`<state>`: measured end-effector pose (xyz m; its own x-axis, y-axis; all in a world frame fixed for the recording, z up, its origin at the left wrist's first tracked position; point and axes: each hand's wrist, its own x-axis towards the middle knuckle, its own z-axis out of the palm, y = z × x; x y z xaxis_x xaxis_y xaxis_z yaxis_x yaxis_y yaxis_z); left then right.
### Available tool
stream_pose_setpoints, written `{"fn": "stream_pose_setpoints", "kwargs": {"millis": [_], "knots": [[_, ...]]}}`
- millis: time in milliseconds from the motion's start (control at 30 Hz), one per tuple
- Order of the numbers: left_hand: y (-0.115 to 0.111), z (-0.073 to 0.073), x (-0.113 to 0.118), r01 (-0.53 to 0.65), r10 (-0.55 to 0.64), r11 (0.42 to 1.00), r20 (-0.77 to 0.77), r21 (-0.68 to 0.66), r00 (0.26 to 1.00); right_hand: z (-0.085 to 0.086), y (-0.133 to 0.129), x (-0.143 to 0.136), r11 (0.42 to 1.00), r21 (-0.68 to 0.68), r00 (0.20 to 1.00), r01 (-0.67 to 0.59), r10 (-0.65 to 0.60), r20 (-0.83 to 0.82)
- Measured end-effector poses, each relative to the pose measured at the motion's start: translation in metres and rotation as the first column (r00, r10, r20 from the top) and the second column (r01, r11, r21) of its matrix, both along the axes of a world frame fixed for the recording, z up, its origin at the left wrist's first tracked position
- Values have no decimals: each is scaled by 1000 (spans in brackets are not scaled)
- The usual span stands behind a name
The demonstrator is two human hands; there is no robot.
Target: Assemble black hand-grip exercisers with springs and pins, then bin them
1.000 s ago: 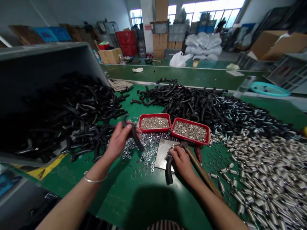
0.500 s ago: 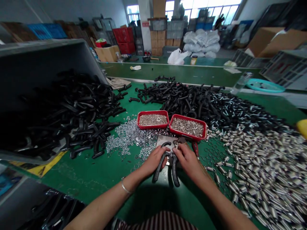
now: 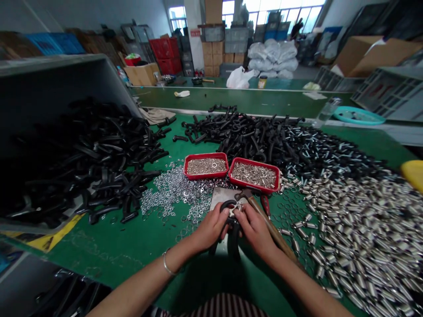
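Observation:
My left hand [image 3: 209,226] is closed on a black curved-handled tool [image 3: 234,242], its thumb near the tool's hooked top. My right hand [image 3: 253,226] is closed at the other side of the tool, its fingertips at a small shiny metal part [image 3: 239,206] by the head. Both hands are close together over a flat metal plate [image 3: 220,195]. A hammer [image 3: 274,231] with a wooden handle lies beside and partly under my right forearm. Two red trays stand just beyond: the left tray [image 3: 206,177] holds tiny metal pieces, the right tray [image 3: 254,187] small pins.
Loose washers [image 3: 178,187] are spread left of the plate. Silvery cylinders [image 3: 363,229] are heaped at right. Black handles [image 3: 244,132] are piled behind the trays, and more spill from a grey crate [image 3: 124,83] at left. A red-handled tool [image 3: 265,204] lies near the right tray.
Both hands have lifted and tilted the black tool, so its handles look closer together. The hammer now shows more beside my right hand. The whole view has shifted slightly.

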<state>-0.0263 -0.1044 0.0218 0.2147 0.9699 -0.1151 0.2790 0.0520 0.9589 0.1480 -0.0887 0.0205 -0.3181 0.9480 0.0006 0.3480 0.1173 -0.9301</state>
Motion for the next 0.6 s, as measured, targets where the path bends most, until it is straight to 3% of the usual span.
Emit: {"fn": "stream_pose_setpoints", "kwargs": {"millis": [133,233,333,400,533,600], "knots": [[-3,8,-14,141,-102,986,-343,91,934,15,-5,3,996,-32,996,-88,88,-12],[-6,18,-22,293,-225,954,-489,66,843,21,-9,4,982,-38,983,-182,182,-23],[-9,28,-24,402,-341,915,-567,-18,750,16,-14,3,970,-57,971,-237,235,-41],[-10,31,-24,423,-357,905,-609,-39,708,11,-15,1,968,-61,970,-243,243,-7],[8,23,-26,420,-334,907,-612,-3,717,5,-2,-3,969,-63,963,-241,246,112],[26,16,-29,404,-323,915,-603,-1,729,6,15,-3,971,-44,932,-236,239,272]]}}
